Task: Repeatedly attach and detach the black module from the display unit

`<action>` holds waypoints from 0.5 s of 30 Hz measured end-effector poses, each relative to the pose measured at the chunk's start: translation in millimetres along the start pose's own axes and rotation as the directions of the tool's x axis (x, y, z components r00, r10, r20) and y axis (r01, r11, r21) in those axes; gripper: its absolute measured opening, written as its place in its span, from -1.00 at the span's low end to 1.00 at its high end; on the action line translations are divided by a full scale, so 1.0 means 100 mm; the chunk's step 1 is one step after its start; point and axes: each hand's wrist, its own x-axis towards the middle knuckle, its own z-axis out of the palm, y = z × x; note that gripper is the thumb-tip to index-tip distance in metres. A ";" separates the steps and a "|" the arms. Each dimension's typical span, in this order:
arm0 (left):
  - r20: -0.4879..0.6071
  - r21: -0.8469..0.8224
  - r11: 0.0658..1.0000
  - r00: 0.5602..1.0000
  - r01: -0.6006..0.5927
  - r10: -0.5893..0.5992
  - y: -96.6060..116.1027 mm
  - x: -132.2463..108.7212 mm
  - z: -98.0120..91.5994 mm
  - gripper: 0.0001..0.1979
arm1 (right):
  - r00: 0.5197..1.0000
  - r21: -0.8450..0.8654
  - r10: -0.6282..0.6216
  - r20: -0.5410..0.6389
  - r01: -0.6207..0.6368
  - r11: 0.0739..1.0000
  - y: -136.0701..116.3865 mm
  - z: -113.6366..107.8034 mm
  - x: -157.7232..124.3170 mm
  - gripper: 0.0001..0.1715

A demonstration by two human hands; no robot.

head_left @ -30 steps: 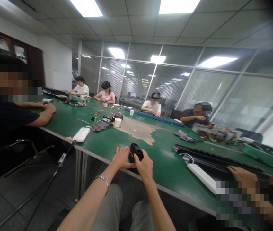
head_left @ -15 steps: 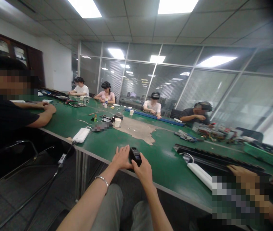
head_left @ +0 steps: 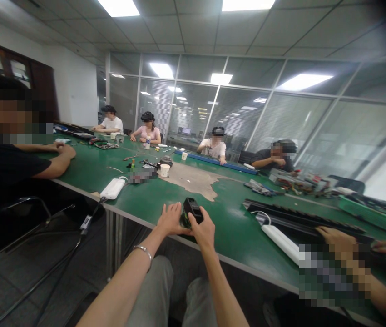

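Note:
A small black boxy part (head_left: 193, 210) with rectangular openings on top stands near the front edge of the green table (head_left: 145, 197). My right hand (head_left: 204, 229) grips it from the right, with the fingers mostly hidden. It is tilted, and a greenish, circuit-board-like side shows at its lower left. My left hand (head_left: 170, 220) lies on the tabletop just left of the part. Its fingers are stretched out and its thumb reaches toward the part's base; I cannot tell whether the thumb touches. A silver bracelet (head_left: 143, 254) circles my left wrist.
A white power strip (head_left: 113, 188) lies left, another (head_left: 279, 241) right beside a long black metal piece (head_left: 302, 222). A paper cup (head_left: 165, 170) stands beyond. A co-worker's hand (head_left: 338, 243) is at right, a co-worker's arm (head_left: 58, 159) at left; other people sit across the table.
The black part has been tilted in my right hand, so its greenish side now shows. My left fingers have drawn slightly away from it. The whole view has shifted a little.

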 end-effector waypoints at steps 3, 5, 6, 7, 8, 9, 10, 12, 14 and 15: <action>0.000 0.009 1.000 1.000 -0.007 0.007 0.00 0.01 0.01 0.15 | 0.996 0.060 0.027 -0.084 -0.022 0.998 0.02 -0.09 0.10 -0.25; -0.009 0.015 1.000 1.000 -0.013 0.013 0.01 0.01 0.01 0.13 | 0.994 0.051 0.039 -0.105 -0.034 0.998 0.10 -0.14 0.15 -0.26; -0.012 0.018 1.000 1.000 -0.010 0.010 0.01 0.01 0.01 0.12 | 0.993 0.034 0.042 -0.107 -0.039 0.999 0.16 -0.16 0.16 -0.26; -0.014 0.021 1.000 1.000 -0.009 0.010 0.01 0.01 0.02 0.12 | 0.993 0.012 0.047 -0.105 -0.046 0.999 0.23 -0.17 0.17 -0.27; -0.011 0.024 1.000 1.000 -0.012 0.012 0.01 0.02 0.02 0.11 | 0.994 -0.011 0.055 -0.099 -0.056 0.998 0.31 -0.16 0.17 -0.27; -0.012 0.026 1.000 1.000 -0.012 0.012 0.01 0.02 0.03 0.10 | 0.994 -0.033 0.067 -0.092 -0.071 0.997 0.39 -0.15 0.16 -0.27; -0.007 0.029 1.000 1.000 -0.013 0.013 0.01 0.03 0.03 0.09 | 0.993 -0.053 0.077 -0.084 -0.082 0.995 0.46 -0.14 0.15 -0.27; 0.000 0.036 0.999 1.000 -0.012 0.012 0.01 0.03 0.04 0.08 | 0.994 -0.085 0.071 -0.089 -0.078 0.993 0.58 -0.10 0.11 -0.26; 0.004 0.047 0.999 1.000 -0.009 0.009 0.02 0.04 0.04 0.08 | 0.993 -0.107 0.018 -0.115 -0.031 0.994 0.66 -0.06 0.08 -0.23; 0.004 0.052 0.999 1.000 -0.008 0.008 0.02 0.04 0.03 0.07 | 0.992 -0.114 -0.017 -0.128 0.002 0.993 0.68 -0.05 0.07 -0.22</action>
